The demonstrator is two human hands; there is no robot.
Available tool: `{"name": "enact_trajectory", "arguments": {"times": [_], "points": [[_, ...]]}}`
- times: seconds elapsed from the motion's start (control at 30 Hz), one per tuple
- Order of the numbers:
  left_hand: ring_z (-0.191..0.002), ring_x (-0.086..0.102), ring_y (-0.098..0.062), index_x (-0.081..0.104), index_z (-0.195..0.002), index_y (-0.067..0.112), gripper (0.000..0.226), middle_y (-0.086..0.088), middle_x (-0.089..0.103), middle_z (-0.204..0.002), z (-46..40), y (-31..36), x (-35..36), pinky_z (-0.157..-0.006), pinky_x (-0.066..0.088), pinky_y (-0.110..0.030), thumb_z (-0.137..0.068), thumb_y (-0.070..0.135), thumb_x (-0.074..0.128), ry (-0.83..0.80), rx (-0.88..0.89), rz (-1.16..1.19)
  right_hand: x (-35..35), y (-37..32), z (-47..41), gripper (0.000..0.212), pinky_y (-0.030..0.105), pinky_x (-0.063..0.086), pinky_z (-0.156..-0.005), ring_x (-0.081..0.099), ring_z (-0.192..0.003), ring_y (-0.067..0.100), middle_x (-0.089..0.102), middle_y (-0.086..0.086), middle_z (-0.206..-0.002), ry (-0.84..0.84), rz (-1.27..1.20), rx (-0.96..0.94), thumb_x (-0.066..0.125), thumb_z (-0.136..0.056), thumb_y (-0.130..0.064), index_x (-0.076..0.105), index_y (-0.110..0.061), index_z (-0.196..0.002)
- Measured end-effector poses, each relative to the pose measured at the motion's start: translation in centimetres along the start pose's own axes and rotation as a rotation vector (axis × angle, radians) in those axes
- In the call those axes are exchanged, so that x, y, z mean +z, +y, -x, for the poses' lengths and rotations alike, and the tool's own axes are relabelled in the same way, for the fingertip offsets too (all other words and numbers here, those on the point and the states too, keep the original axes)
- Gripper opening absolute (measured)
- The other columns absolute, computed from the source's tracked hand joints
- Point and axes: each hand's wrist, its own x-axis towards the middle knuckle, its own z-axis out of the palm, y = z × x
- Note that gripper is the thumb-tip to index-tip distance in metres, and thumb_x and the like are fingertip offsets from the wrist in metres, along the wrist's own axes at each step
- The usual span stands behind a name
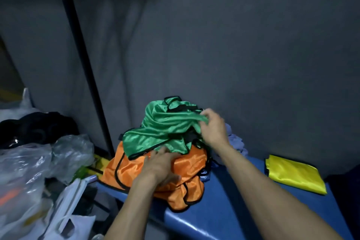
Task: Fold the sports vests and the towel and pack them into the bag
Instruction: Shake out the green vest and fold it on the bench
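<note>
Crumpled satin-sheen fabric fills the middle of the frame: a green vest (161, 130) with black piping lies heaped on an orange vest (187, 177), also black-edged, on the glossy blue table (224, 210). The right hand (213, 128) has its grip pinching a fold of the green vest at the heap's upper right. The left hand (161, 165) lies flat, fingers spread, pressing the orange mesh. A pale lilac towel (236, 143) bunches behind the right wrist. At right, a yellow vest (294, 173) lies folded flat. Wrinkled clear plastic bags (39, 161) crowd the lower left.
</note>
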Motion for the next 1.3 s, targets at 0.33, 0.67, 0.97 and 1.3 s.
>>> {"name": "enact_trajectory", "arguments": {"times": [0.33,0.67,0.97,1.3], "points": [[-0.131,0.042,-0.032,0.043,-0.147,0.033,0.066,-0.007,0.05,-0.133,0.3,1.8,1.1,-0.112,0.036,-0.043,-0.089,0.062,0.057,0.306,0.1,0.098,-15.5,-7.2,1.6,0.035,0.067,0.044,-0.103,0.061,-0.113,0.042,0.062,0.024,-0.127,-0.005,-1.464,0.095,0.065,-0.091,-0.025,0.065,-0.017,-0.125],[-0.141,0.044,-0.009,0.018,-0.16,0.026,0.108,0.013,0.046,-0.153,3.6,8.9,0.4,-0.116,0.038,-0.032,-0.075,0.034,0.084,0.555,0.587,1.068,-25.2,-3.0,10.4,0.068,0.041,0.061,-0.084,0.074,-0.093,0.026,0.076,0.01,-0.097,-0.176,-1.435,0.108,0.03,-0.107,-0.051,0.08,-0.009,-0.087],[-0.096,0.069,-0.015,0.076,-0.108,0.024,0.041,0.003,0.075,-0.106,3.6,14.8,0.3,-0.083,0.055,-0.026,-0.085,-0.002,0.054,0.552,0.611,1.237,-28.4,7.8,13.2,0.059,0.046,0.056,-0.088,0.073,-0.1,0.035,0.075,0.019,-0.11,0.094,-1.044,0.404,0.053,-0.098,-0.059,0.078,-0.007,-0.108],[-0.079,0.068,-0.012,0.075,-0.096,0.02,0.035,0.006,0.075,-0.088,0.9,15.6,0.0,-0.07,0.054,-0.027,-0.086,-0.009,0.057,0.561,0.325,1.344,-24.0,20.4,13.9,0.054,0.037,0.044,-0.106,0.058,-0.125,0.03,0.059,0.009,-0.137,0.14,0.11,0.5,0.078,-0.087,-0.023,0.059,-0.014,-0.137]]}}
